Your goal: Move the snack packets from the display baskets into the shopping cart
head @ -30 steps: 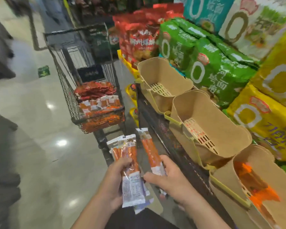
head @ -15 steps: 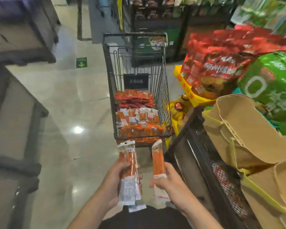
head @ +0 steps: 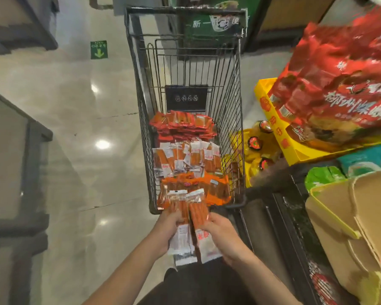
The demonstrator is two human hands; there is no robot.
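Note:
A black wire shopping cart [head: 141, 89] stands straight ahead, its floor covered with red, white-orange and orange snack packets [head: 186, 155]. My left hand [head: 166, 228] grips a small stack of long orange-and-white snack packets [head: 180, 223]. My right hand [head: 223, 236] holds one more such packet [head: 201, 219] beside them. Both sets of packets reach over the cart's near edge. Brown cardboard display baskets [head: 348, 219] sit at the right edge of the view.
A dark shelf rack [head: 279, 221] runs along the right, close to the cart. Above it lie red noodle bags [head: 343, 84], a yellow tray [head: 279, 128] and green bags [head: 323, 176]. Shiny floor [head: 79, 102] and a dark counter [head: 11, 159] are on the left.
The view has turned left and closed in on the cart. Both hands have carried their packets forward from in front of the cart up to its near edge and drawn them together.

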